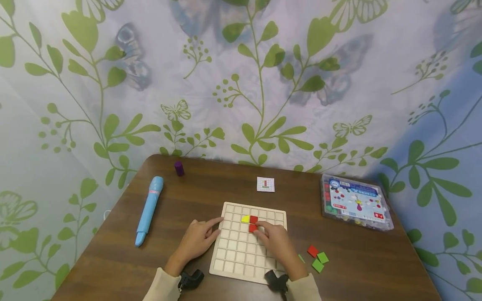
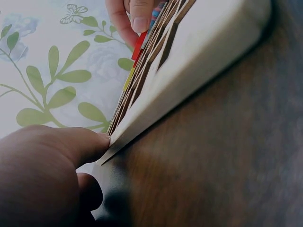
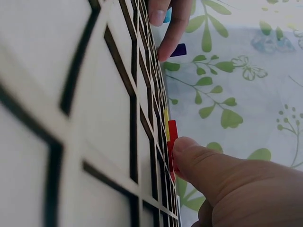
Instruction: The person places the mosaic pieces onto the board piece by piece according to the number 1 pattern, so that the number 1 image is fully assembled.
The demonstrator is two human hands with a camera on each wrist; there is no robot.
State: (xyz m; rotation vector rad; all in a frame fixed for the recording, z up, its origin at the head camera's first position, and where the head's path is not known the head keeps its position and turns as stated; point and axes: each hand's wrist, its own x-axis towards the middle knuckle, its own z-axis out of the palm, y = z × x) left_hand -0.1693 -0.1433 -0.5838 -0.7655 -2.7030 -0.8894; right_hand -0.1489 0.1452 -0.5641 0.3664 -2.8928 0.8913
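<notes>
A pale wooden grid board [image 1: 241, 255] lies flat on the brown table. In its upper rows sit a yellow tile [image 1: 245, 218] and two red tiles, one beside the yellow [image 1: 254, 218] and one below it [image 1: 251, 228]. My left hand [image 1: 214, 228] lies beside the board, its straight fingers touching the left edge [image 2: 189, 71]. My right hand [image 1: 263, 229] lies on the board, a fingertip [image 3: 189, 151] pressing the lower red tile [image 3: 172, 135]. Neither hand holds anything.
One red tile [image 1: 312, 251] and two green ones [image 1: 322, 257] lie loose to the right of the board. A pattern card [image 1: 265, 184] lies behind it, a clear plastic box [image 1: 354, 202] at the far right, a blue pen [image 1: 149, 209] and a purple cylinder [image 1: 179, 168] at the left.
</notes>
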